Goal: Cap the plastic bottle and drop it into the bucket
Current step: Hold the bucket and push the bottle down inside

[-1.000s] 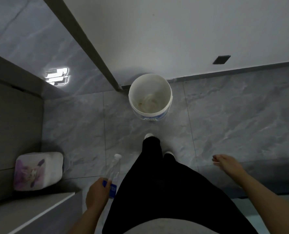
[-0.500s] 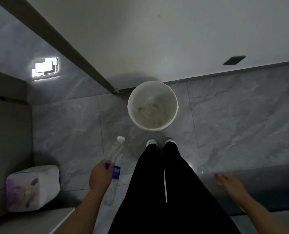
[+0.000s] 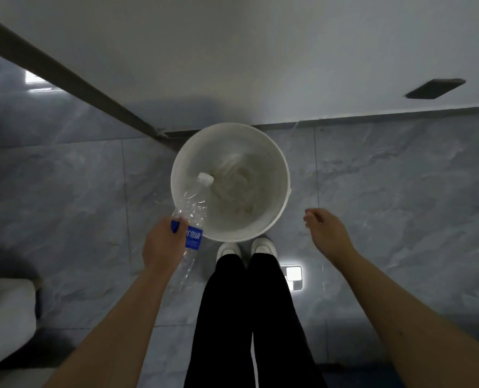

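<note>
A clear plastic bottle with a blue label and a white cap is gripped around its middle by my left hand. The bottle tilts forward, and its capped end reaches over the left rim of the white bucket. The bucket stands on the grey tiled floor just ahead of my white shoes, and its inside looks stained. My right hand hovers to the right of the bucket, fingers loosely curled, holding nothing.
A white wall with a dark baseboard runs right behind the bucket. A dark rectangular patch sits on the wall at the right. A pale object rests at the lower left. My black-trousered legs stand below the bucket.
I have stepped closer to the bucket. My left hand has swung the bottle forward and right, so its cap is now over the bucket. My right hand has risen beside the bucket.
</note>
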Demonstrator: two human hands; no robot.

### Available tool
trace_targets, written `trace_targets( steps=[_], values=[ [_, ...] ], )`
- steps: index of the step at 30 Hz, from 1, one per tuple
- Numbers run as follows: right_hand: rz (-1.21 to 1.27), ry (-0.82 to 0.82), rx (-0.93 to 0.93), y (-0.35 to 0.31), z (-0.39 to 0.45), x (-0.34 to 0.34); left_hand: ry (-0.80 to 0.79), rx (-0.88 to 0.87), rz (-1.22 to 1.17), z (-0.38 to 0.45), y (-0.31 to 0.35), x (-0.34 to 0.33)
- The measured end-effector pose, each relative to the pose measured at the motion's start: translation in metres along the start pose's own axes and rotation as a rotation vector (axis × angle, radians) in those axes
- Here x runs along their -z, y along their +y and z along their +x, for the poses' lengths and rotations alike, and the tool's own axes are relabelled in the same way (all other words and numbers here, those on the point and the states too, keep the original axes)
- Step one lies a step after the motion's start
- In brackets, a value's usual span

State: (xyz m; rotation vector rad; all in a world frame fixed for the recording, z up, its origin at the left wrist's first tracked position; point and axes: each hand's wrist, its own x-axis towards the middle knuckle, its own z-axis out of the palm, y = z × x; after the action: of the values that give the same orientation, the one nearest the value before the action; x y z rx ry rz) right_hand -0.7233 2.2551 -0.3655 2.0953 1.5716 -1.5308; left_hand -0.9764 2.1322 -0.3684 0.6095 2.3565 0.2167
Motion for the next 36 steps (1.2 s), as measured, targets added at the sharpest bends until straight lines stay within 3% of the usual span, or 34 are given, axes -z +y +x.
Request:
trace_targets(
  steps=[5, 10, 16, 24, 36],
  values=[
    [-0.002, 0.068, 0.017, 0.004, 0.073, -0.037, -0.036, -0.084, -0.019, 0.073, 0.014, -0.048],
    [0.039, 0.111, 0.161, 0.008, 0.115, -0.068, -0.157, -0.022, -0.119, 0.137, 0.021, -0.092],
    [0.046, 0.199, 0.293, 0.019, 0.126, -0.080, -0.269, -0.030, -0.134, 0.175, 0.024, -0.145],
    [0.221, 0.163, 0.430, 0.024, 0.134, -0.088, -0.389, -0.090, -0.041, 0.214, 0.017, -0.210],
    [0.375, 0.284, 0.397, 0.052, 0.148, -0.106, -0.489, -0.101, 0.103, 0.272, -0.005, -0.279]
  ],
)
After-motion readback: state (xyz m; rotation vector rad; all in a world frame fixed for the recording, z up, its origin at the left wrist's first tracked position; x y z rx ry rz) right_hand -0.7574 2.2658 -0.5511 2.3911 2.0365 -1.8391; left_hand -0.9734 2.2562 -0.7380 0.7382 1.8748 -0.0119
